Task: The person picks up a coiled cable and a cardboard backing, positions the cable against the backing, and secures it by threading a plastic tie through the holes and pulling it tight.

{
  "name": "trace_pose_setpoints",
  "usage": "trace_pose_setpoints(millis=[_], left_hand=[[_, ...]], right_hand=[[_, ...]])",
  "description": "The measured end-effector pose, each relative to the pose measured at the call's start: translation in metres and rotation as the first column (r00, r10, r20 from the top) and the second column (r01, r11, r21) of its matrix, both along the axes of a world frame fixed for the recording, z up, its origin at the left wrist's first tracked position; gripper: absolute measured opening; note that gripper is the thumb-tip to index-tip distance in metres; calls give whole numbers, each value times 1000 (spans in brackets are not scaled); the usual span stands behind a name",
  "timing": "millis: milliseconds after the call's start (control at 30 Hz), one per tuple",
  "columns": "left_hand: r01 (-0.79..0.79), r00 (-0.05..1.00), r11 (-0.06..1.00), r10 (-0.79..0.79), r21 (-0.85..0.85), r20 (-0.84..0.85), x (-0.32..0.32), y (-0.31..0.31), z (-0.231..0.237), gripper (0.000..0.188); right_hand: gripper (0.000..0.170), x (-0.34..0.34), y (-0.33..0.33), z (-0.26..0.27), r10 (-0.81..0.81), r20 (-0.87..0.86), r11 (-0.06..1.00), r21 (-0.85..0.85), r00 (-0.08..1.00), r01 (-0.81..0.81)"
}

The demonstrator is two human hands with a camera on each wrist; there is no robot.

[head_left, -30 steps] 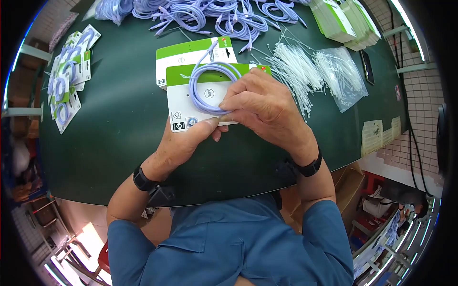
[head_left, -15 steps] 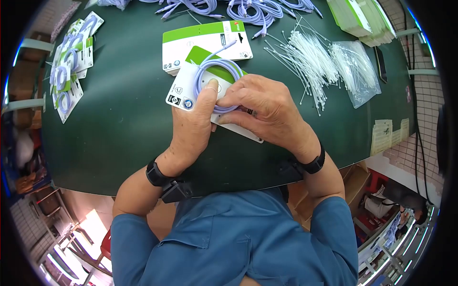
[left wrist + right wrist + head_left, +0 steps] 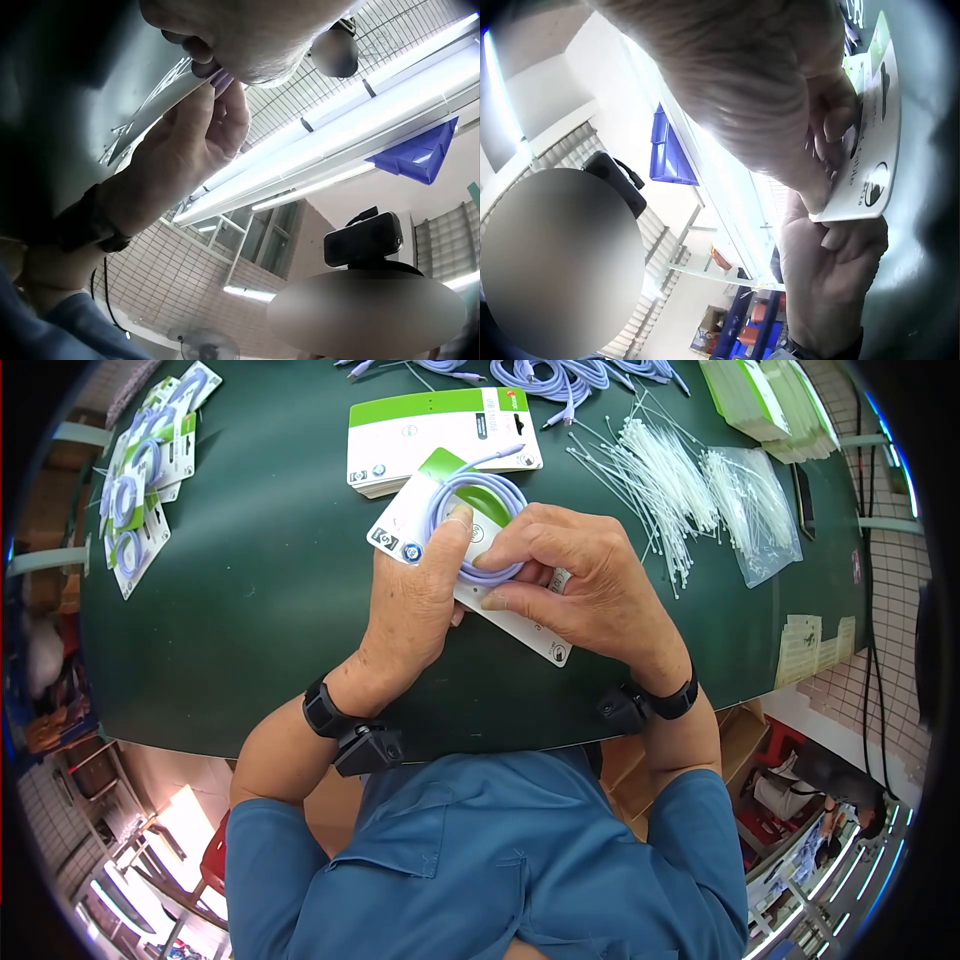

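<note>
1. One thumb, left hand (image 3: 410, 600), clamps coiled lavender cable (image 3: 475, 480) against green-and-white packaging card (image 3: 520, 632), fingers behind.
2. Right hand (image 3: 600, 580): fingers pinching coil's near right edge.
3. Cable on card face, both tilted above bench (image 3: 250, 650).
4. Beyond: card stack (image 3: 430, 445); right, loose white zip ties (image 3: 655, 485); far left, carded cables (image 3: 140, 490).

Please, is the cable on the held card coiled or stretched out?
Coiled: the purple cable forms round loops against the card; one plug end sticks out past them.
</note>
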State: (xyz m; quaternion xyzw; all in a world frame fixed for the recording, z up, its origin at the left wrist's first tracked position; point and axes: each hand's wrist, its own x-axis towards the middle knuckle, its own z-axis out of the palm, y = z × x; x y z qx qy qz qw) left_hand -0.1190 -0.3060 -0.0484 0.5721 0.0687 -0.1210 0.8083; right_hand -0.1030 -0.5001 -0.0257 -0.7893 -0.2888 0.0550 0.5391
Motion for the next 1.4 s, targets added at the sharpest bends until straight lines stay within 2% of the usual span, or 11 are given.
trace_pose_setpoints(millis=[467,600,733,833,900,1000,1133,1267,1367,1400], left_hand=[[27,999,1000,-27,-13,-18,-2,1,-1,30],[-2,1000,1000,2,11,-21,1,1,-3,28],[-84,996,993,83,79,19,0,-2,-1,26],[-80,996,989,74,124,53,-2,3,-5,25],[-73,993,989,60,130,103,2,6,-10,25],[-183,961,956,125,229,249,3,4,-21,24],[-174,975,954,131,243,182,3,10,-16,26],[-202,952,970,163,134,258,10,7,-18,26],[-196,963,973,168,120,212,12,9,-7,27],[-192,968,974,168,117,187,12,10,-4,27]], right_hand=[[23,-3,1,1,23,-19,1000,19,1000,-23],[21,-3,4,-1,-14,3,1000,7,1000,14],[22,-2,6,-7,-35,73,999,-1,997,35],[27,0,9,-14,-45,287,999,1,957,47],[28,0,12,-16,-53,329,998,-21,943,64],[31,-2,10,-13,-70,404,990,-86,912,114],[33,-2,10,-7,-79,412,993,-52,908,110],[30,2,0,-1,-110,380,993,8,919,115],[23,21,-32,-9,-329,336,927,-65,883,370],[19,27,-43,-13,-386,338,880,-143,858,453]])
